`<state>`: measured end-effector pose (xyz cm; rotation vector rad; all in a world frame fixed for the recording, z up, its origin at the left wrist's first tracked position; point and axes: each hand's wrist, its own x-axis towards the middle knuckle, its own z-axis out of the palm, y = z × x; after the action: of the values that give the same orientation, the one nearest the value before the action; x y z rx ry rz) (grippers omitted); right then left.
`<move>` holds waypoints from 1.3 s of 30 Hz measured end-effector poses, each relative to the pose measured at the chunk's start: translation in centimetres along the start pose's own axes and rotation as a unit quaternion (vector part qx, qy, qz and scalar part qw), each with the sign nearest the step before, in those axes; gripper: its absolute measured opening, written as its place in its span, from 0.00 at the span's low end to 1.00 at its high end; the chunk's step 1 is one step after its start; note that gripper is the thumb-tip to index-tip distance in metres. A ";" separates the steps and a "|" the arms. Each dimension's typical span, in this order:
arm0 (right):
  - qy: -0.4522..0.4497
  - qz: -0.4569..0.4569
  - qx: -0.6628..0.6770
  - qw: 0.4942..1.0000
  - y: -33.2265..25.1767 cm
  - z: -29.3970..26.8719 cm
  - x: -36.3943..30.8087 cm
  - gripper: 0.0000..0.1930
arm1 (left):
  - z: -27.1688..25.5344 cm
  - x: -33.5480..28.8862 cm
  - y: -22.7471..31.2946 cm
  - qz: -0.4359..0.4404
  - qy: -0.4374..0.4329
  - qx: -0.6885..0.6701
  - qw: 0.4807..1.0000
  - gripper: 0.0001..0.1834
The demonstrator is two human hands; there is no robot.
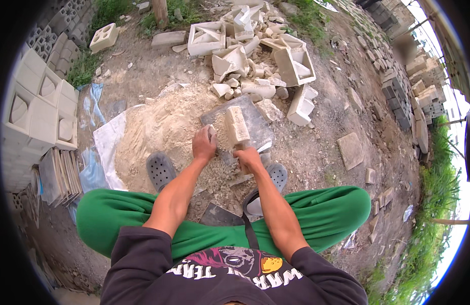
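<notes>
Mallet [237, 125], head view: in R hand [248, 158], which is clenched round its handle; the blocky pale head sticks out just beyond the fist, over the slab [260, 131]. L hand [204, 144] is just left of it, fingers curled on a small chunk [211, 130], mostly hidden by the grip, nr the slab's left edge. Hands apart, mallet not touching L hand.

Slab = dark, flat, on the ground beyond & btwn both hands, dusty w/ crumbs. Left of L hand: big heap [151, 119] of pale powder on a white sheet [109, 152]. Beyond the hands, past the slab: rubble [245, 66], incl. broken hollow blocks. Well right of R hand: flat tile [350, 151] on the ground. Far left of L hand: stacked blocks [39, 104], w/ thin boards [59, 175] leaning below.

Nearer the body than the hands: green trousers, knees spread. Grey clogs: one [161, 172] left of L hand, other [277, 177] right of R hand.
</notes>
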<state>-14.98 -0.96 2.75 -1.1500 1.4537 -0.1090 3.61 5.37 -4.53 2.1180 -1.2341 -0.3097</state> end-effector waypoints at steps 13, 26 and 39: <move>0.078 -0.022 0.032 0.996 0.5 -3.5 0.6 0.17 | 2.2 2.5 3.6 0.000 -0.068 -0.015 0.998 0.32; 0.059 -0.113 0.035 0.991 0.4 -0.4 -0.1 0.12 | 3.1 2.4 3.5 -0.097 -0.081 -0.155 0.980 0.16; 0.123 -0.195 0.027 0.973 -4.1 -1.5 -0.5 0.14 | 3.6 3.5 2.4 -0.267 -0.123 -0.278 0.914 0.13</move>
<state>-13.97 -3.51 6.26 -1.4036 1.4105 -0.5790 1.98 0.07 -5.30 1.8913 -0.5537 -1.0623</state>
